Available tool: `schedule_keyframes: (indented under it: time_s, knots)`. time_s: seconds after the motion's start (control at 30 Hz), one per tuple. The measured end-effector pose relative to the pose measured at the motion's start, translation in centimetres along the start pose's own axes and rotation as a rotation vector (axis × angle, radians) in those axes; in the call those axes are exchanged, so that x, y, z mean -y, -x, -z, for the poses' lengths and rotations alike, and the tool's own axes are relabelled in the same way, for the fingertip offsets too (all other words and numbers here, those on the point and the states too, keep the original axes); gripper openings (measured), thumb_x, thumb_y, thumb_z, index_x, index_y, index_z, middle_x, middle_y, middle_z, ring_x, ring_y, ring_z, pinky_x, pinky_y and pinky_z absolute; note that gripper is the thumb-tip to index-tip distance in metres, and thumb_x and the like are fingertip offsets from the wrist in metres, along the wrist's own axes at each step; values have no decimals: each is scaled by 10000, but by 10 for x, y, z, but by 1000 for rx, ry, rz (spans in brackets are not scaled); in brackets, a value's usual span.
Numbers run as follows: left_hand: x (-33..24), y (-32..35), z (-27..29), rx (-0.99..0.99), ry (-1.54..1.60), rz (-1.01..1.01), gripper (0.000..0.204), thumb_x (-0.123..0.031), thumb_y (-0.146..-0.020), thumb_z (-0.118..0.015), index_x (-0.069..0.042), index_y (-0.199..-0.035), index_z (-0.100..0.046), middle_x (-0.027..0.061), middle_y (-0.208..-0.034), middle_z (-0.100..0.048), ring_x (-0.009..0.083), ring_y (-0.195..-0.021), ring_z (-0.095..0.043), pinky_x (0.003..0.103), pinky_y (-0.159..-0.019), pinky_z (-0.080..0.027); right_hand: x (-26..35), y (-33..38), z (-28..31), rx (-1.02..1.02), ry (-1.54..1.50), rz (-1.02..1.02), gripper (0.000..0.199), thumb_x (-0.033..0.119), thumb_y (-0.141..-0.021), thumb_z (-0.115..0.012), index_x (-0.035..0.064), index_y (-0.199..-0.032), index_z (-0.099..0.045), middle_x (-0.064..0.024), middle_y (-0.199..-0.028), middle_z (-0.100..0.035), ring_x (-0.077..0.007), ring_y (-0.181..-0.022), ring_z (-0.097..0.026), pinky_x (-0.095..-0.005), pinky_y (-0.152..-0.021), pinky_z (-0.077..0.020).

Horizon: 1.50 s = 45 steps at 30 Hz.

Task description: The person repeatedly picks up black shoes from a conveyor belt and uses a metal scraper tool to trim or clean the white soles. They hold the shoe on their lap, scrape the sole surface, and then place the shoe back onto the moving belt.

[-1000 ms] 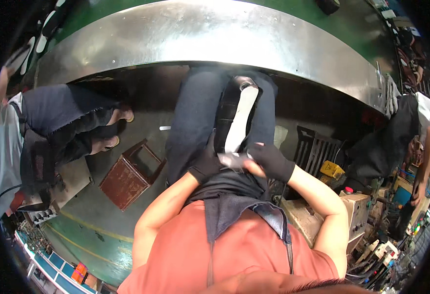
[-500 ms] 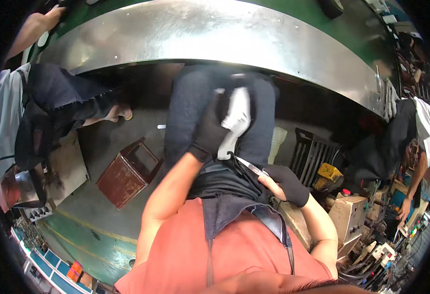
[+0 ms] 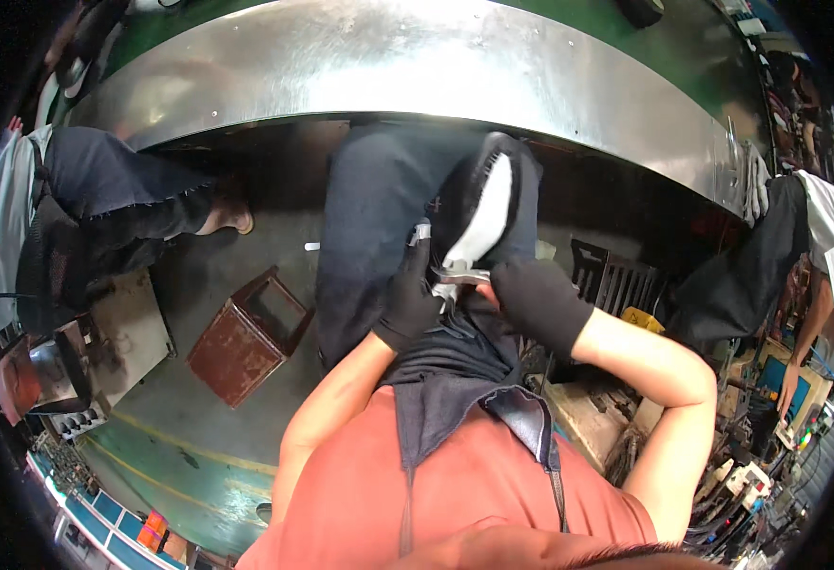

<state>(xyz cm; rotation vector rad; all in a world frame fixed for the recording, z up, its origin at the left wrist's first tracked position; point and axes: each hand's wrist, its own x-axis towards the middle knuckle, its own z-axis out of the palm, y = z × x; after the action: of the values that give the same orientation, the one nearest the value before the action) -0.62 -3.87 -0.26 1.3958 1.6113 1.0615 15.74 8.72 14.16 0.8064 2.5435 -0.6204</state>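
Observation:
A black shoe (image 3: 453,211) with a white underside (image 3: 491,214) lies across my lap, its toe pointing away toward the metal bench. My left hand (image 3: 409,302), in a black fingerless glove, grips its left side near the heel; white wrapping shows on a fingertip. From the right, my right hand (image 3: 538,302), gloved the same way, is closed round a silver metal hand tool (image 3: 464,276). The tool's head meets the white heel end of the shoe, close to my left hand. Its exact kind is hard to make out.
A long shiny metal bench (image 3: 388,62) curves in front of my knees. On the left floor stands a brown stool (image 3: 236,351). Other people sit at both sides, one with dark trousers (image 3: 127,180). Cluttered machinery (image 3: 740,484) stands to my right.
The shoe has shifted right, its white underside now turned up more clearly. My right hand has moved forward and brought the tool against the heel end. My left hand has slid slightly nearer.

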Motion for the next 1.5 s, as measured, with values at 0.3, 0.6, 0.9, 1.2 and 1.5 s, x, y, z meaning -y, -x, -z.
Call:
schedule_keyframes:
  time_s: [0.3, 0.6, 0.9, 1.2, 1.5]
  knots:
    - [16, -37, 6, -145, -135, -175, 802, -243, -911, -583, 77, -1468, -103, 321, -1459, -284, 403, -1380, -297, 395, -1128, -248, -58, -18, -5, 732, -1093, -287, 432, 449, -950, -511, 38, -862, -612, -148, -754, -637, -314, -682, -634, -368, -607, -509]
    - [65, -45, -17, -108, 279, 54, 825, -208, -922, -574, 67, -1469, -21, 271, -1497, -213, 363, -1410, -223, 386, -1139, -202, 60, -2, 16, 13, 179, 473, 192, 217, -794, -578, 58, -833, -680, -184, -847, -671, -331, -703, -660, -479, -588, -504]
    - [-20, -80, 36, 235, 1000, 685, 611, -521, -1011, -300, -74, -1423, -360, 66, -1263, -517, 144, -1112, -501, 283, -986, -406, -36, 25, -21, -151, -782, -114, 309, 297, -980, -510, 15, -890, -597, -168, -751, -585, -299, -666, -548, -376, -660, -450]
    - [2, -79, -19, -183, 353, 137, 470, -319, -1003, -434, 13, -1335, -422, 160, -1283, -531, 295, -1227, -486, 365, -1032, -367, -43, 3, -40, -471, -150, -61, 397, 415, -924, -543, 51, -784, -614, -195, -697, -624, -374, -633, -628, -453, -573, -492]
    - [5, -86, 7, -195, 265, -21, 514, -219, -919, -604, 21, -1323, -394, 184, -1216, -550, 297, -1163, -519, 358, -981, -406, 13, 25, 36, -79, -64, 54, 376, 407, -885, -585, 54, -762, -627, -141, -727, -610, -339, -643, -629, -438, -553, -485]
